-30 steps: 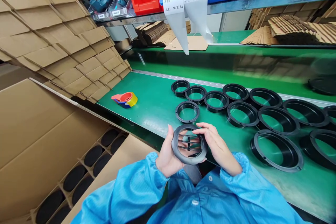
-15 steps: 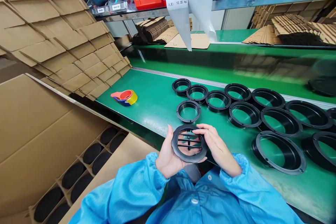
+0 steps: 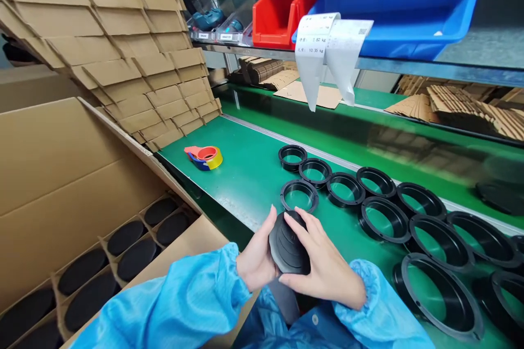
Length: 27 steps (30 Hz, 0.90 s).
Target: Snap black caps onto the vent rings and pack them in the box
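Definitely looking like a factory packing station: black plastic rings point(image 3: 458, 294) are crowding a green workbench point(image 3: 245, 174), storage bins point(image 3: 272, 24) (weight labels point(image 3: 310, 68) dangling in front) are sitting above, a divided carton point(image 3: 49, 158) is standing alongside.

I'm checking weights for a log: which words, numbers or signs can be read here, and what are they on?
"10.35 kg": lowest printed line of the left paper strip; characters before it blurred.
".82 kg": the line above; its first digit is unclear.
Right paper strip: print and a square code, too small to read.
White labels on the clear bins: too small.
Cardboard sheet: small mark, unclear.
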Motion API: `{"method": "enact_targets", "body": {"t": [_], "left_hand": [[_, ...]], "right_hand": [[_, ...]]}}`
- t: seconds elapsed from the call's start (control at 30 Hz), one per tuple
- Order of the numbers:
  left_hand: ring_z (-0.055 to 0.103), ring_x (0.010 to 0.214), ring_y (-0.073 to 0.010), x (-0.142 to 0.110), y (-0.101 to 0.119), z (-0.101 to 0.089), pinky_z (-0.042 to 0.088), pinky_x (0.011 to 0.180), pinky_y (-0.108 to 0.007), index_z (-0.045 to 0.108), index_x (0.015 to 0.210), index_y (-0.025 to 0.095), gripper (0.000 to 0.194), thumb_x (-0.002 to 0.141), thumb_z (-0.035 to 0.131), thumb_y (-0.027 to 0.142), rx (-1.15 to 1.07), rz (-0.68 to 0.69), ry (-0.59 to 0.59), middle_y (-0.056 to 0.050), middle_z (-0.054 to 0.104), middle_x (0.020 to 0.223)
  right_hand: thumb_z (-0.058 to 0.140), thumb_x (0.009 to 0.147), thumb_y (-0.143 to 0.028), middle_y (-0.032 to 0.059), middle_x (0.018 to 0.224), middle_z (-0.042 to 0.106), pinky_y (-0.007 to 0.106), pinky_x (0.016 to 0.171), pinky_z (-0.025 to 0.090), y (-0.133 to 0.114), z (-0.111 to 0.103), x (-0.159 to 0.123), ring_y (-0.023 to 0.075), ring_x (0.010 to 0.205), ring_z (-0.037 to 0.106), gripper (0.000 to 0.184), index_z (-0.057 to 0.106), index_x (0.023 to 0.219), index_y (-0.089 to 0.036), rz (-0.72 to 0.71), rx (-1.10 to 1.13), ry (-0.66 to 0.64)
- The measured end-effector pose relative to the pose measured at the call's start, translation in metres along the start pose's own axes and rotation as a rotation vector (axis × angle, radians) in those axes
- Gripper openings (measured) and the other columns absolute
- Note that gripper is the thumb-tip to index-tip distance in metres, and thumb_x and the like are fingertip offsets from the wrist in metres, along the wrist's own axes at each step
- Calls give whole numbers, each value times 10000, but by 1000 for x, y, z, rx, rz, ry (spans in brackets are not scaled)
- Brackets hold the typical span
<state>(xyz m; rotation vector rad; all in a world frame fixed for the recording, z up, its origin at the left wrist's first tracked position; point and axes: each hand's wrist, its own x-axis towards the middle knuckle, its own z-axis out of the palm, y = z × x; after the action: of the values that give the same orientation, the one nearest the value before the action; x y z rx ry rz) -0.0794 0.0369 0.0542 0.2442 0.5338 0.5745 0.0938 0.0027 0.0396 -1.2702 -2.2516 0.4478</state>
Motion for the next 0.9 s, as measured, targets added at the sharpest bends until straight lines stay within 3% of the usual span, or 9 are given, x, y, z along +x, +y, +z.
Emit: {"method": "enact_targets", "body": {"t": [0.1,0.17,0.3,0.5,0.6,0.7,0.8,0.9], "left_hand": [[605,1141,-308,-3,14,-4,437,1020,-526,448,1422,267,711,889,455,736,105,69,123,-130,644,1205],[584,1148,-293,-5,22,-11,441,1009,-505,439,1410,255,717,879,481,735,200,134,234,-132,618,1212],[592,1066,-261,-11,33,-30,459,978,-427,550,1252,160,605,889,564,644,260,169,339,-147,617,1145],[603,989,-229,-36,41,-55,477,947,-382,604,1150,143,382,903,625,433,263,158,383,-112,630,1058],[602,983,-224,-46,44,-63,482,931,-366,623,1118,147,355,895,637,422,277,160,409,-102,632,1050],[609,977,-216,-52,42,-67,488,893,-342,634,1085,155,335,897,639,431,274,167,439,-93,637,1040],[622,930,-202,-51,39,-68,489,861,-321,652,1036,150,289,888,654,398,266,191,443,-86,645,983],[639,923,-213,-42,36,-65,491,887,-343,658,1032,144,260,856,690,333,286,223,395,-104,656,977]], "right_hand": [[744,767,-526,188,1525,286,588,1094,394,26,-5,33,405,1397,300,982,261,1564,-216,66,-111,171],[717,782,-545,224,1495,308,627,1077,376,49,-4,55,432,1368,316,931,319,1535,-170,112,-246,280],[728,755,-583,287,1449,340,632,1093,345,76,13,74,459,1331,349,934,416,1461,-57,132,-418,239],[594,861,-657,276,1525,292,611,1095,364,51,38,37,453,1391,311,907,349,1514,-79,101,-463,124],[521,896,-698,281,1564,237,641,1121,310,32,24,30,462,1435,246,922,309,1532,-66,65,-477,77],[441,952,-660,218,1602,201,648,1172,216,17,6,39,418,1475,179,868,213,1575,-101,42,-454,99],[400,995,-570,200,1594,244,634,1196,171,17,10,50,387,1479,201,764,241,1568,-91,61,-428,138],[359,1026,-489,194,1566,318,628,1182,228,32,27,51,357,1462,270,632,349,1525,-102,75,-367,52]]}}
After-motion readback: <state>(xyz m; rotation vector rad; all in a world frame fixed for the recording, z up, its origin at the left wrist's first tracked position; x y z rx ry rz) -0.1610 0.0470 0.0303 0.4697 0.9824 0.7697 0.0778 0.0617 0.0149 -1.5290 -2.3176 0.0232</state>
